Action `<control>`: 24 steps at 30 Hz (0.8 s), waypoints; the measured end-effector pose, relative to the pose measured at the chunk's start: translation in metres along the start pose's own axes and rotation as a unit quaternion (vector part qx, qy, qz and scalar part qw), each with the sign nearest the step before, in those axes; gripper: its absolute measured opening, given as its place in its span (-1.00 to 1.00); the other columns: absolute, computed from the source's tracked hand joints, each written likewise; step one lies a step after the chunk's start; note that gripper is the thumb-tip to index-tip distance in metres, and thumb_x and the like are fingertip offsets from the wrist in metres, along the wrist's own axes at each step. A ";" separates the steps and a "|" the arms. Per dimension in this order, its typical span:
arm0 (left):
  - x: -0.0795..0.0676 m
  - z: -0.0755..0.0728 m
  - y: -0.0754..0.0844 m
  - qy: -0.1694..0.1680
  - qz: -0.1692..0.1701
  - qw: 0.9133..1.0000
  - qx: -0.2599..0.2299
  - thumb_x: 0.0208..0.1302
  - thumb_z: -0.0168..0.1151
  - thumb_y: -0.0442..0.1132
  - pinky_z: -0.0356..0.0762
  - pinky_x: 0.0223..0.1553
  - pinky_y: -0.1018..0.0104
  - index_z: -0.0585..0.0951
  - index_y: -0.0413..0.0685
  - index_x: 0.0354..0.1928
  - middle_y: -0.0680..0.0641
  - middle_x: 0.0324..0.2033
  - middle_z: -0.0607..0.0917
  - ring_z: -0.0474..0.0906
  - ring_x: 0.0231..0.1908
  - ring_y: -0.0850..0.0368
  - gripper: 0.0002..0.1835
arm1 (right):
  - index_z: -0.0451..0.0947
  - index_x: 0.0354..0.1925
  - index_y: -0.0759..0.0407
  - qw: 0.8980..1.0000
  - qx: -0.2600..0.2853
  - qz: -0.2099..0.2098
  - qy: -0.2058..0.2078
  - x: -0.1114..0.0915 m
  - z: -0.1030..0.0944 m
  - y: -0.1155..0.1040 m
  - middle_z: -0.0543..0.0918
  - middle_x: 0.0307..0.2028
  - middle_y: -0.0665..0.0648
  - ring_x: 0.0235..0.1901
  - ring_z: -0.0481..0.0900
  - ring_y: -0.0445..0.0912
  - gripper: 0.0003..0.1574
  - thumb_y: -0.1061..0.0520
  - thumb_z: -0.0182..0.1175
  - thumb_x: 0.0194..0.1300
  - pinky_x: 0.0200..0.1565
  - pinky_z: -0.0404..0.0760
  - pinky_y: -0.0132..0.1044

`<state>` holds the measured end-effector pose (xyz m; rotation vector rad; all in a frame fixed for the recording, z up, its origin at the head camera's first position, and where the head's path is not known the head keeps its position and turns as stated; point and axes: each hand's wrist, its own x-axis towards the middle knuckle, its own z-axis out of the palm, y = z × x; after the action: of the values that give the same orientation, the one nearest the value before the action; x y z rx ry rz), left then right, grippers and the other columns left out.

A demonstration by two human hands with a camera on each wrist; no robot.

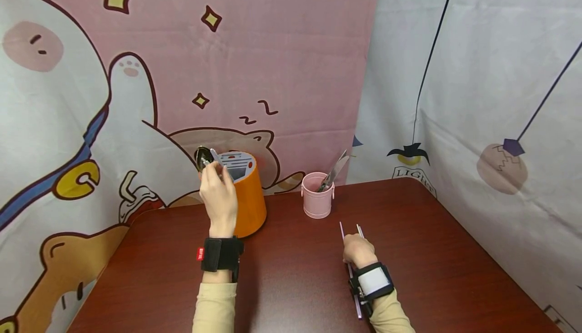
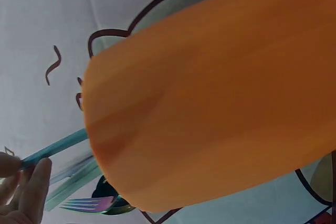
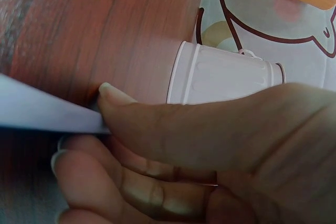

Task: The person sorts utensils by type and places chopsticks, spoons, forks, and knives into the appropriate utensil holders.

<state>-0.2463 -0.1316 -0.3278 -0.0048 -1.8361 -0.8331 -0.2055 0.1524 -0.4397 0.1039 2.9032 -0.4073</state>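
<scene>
At the orange holder (image 1: 251,206), my left hand (image 1: 217,191) is raised to the rim. In the left wrist view its fingertips pinch a flat blue stick (image 2: 58,148) that reaches to the holder's top. Beside that stick are a paler green stick (image 2: 73,184), a fork (image 2: 86,204) with a rainbow sheen, and a dark round spoon bowl (image 1: 202,157). My right hand (image 1: 359,250) is low over the table, thumb and curled fingers pinching a pale thin stick (image 3: 47,109). A long lilac stick (image 1: 357,300) runs under that hand and wrist.
A pink bucket (image 1: 317,202) stands near the table's back edge, with shiny cutlery (image 1: 335,171) leaning out of it. The dark red-brown table (image 1: 291,272) meets a printed cloth (image 1: 291,60) behind and at the right. Slots divide the orange holder's top.
</scene>
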 end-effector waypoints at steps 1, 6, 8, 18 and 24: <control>0.000 0.001 -0.002 -0.007 -0.005 1.000 0.006 0.37 0.06 -0.33 0.51 -0.33 0.02 0.51 -0.41 -0.15 -0.34 -0.33 0.56 0.52 -0.34 -0.23 -0.80 | 0.58 -0.44 0.28 1.000 0.000 0.000 -0.001 0.000 0.000 0.000 0.53 -0.59 0.17 -0.60 0.51 -0.01 -0.78 0.26 0.43 -0.08 -0.55 0.49 -0.21; -0.002 0.004 -0.011 -0.053 -0.039 0.997 0.032 0.33 0.13 -0.33 0.53 -0.30 -0.05 0.51 -0.39 -0.21 -0.35 -0.36 0.59 0.56 -0.35 -0.30 -0.82 | 0.58 -0.45 0.27 1.000 0.001 0.007 -0.004 0.001 -0.001 -0.001 0.52 -0.59 0.17 -0.62 0.51 -0.02 -0.80 0.27 0.42 -0.07 -0.55 0.48 -0.21; -0.004 0.005 -0.014 -0.066 -0.051 0.996 0.041 0.31 0.15 -0.33 0.54 -0.30 -0.06 0.51 -0.38 -0.24 -0.34 -0.38 0.61 0.58 -0.36 -0.31 -0.83 | 0.57 -0.46 0.27 1.000 0.003 0.010 -0.005 0.001 -0.001 -0.001 0.52 -0.60 0.17 -0.64 0.52 -0.03 -0.81 0.27 0.42 -0.07 -0.56 0.47 -0.22; -0.012 0.007 -0.015 -0.070 -0.074 0.993 0.055 0.27 0.19 -0.36 0.43 -0.11 -0.14 0.58 -0.38 -0.23 -0.35 -0.34 0.65 0.52 -0.23 -0.33 -0.84 | 0.56 -0.51 0.26 1.000 0.001 -0.002 -0.004 0.002 0.001 0.001 0.51 -0.73 0.13 -0.73 0.52 -0.08 -0.82 0.27 0.41 -0.05 -0.59 0.45 -0.25; -0.028 -0.002 -0.009 -0.050 -0.063 0.996 0.044 0.27 0.20 -0.34 0.48 -0.18 -0.06 0.57 -0.36 -0.14 -0.32 -0.29 0.62 0.53 -0.25 -0.25 -0.80 | 0.55 -0.51 0.26 1.000 -0.006 -0.003 -0.002 0.002 0.001 0.001 0.51 -0.71 0.13 -0.72 0.51 -0.08 -0.82 0.26 0.41 -0.06 -0.59 0.47 -0.24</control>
<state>-0.2366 -0.1294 -0.3554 0.1298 -1.9817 -0.8523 -0.2069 0.1534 -0.4415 0.0928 2.9030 -0.3903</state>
